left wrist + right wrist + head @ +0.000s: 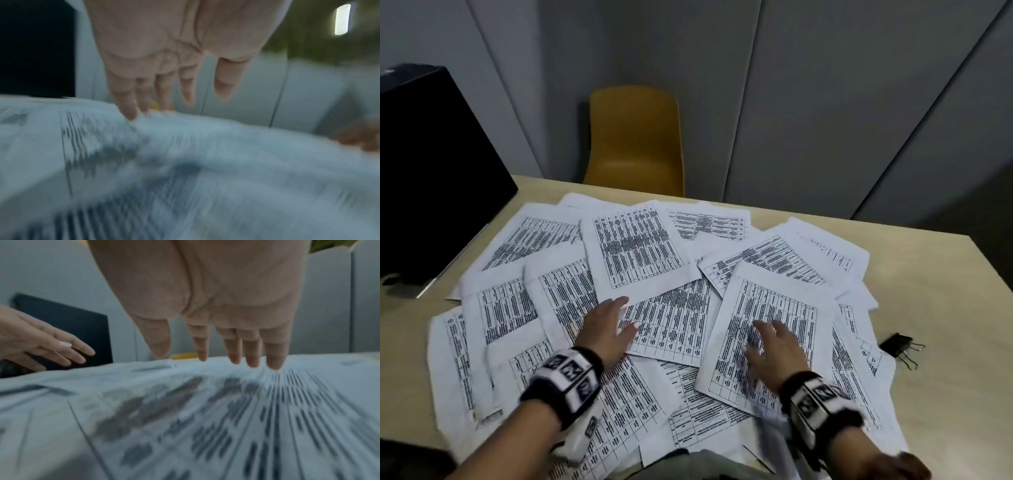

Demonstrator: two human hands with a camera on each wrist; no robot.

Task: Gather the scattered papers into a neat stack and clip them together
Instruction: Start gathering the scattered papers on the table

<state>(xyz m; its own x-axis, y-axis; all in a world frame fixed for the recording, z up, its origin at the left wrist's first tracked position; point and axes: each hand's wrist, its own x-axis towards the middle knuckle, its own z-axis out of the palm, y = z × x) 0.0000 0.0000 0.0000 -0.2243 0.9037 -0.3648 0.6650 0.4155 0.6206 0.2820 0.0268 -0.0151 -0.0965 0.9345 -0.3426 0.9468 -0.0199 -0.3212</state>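
Note:
Several white printed sheets [640, 250] with dense tables lie scattered and overlapping across the light wooden table [945, 308]. My left hand [607, 325] lies flat with straight fingers on the sheets left of centre; in the left wrist view its fingertips [128, 113] touch paper [185, 162]. My right hand [774, 346] lies flat with spread fingers on a tilted sheet [767, 329] right of centre; its fingertips [273, 365] touch the blurred printed page [226, 418]. A black binder clip [899, 344] lies on the table to the right of the papers, apart from both hands.
A mustard-yellow chair [635, 140] stands behind the table's far edge. A black box-like object [431, 164] stands at the table's back left corner. Grey wall panels [825, 85] close off the back. Bare tabletop shows at the right, around the clip.

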